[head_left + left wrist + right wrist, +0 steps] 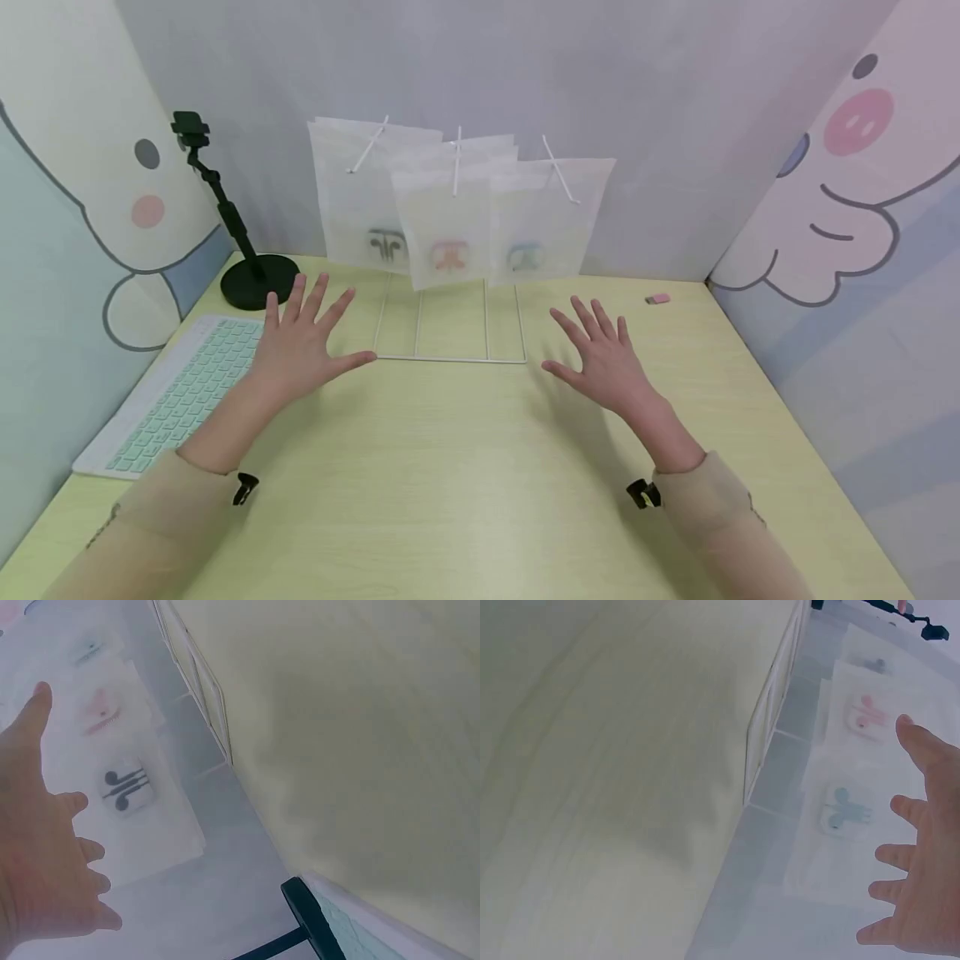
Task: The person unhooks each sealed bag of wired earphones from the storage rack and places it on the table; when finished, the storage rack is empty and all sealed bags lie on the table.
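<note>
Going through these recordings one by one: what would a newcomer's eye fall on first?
Probably the left hand and right hand, both spread wide above the table. Beyond them, translucent bags with dark, pink and blue shapes hang centrally on a white rack. A black stand rises at the back left, behind the keyboard.

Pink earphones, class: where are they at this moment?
In the head view, the pink earphones are near the centre, showing through the middle bag, with the dark pair on their left and the blue pair on their right.
</note>
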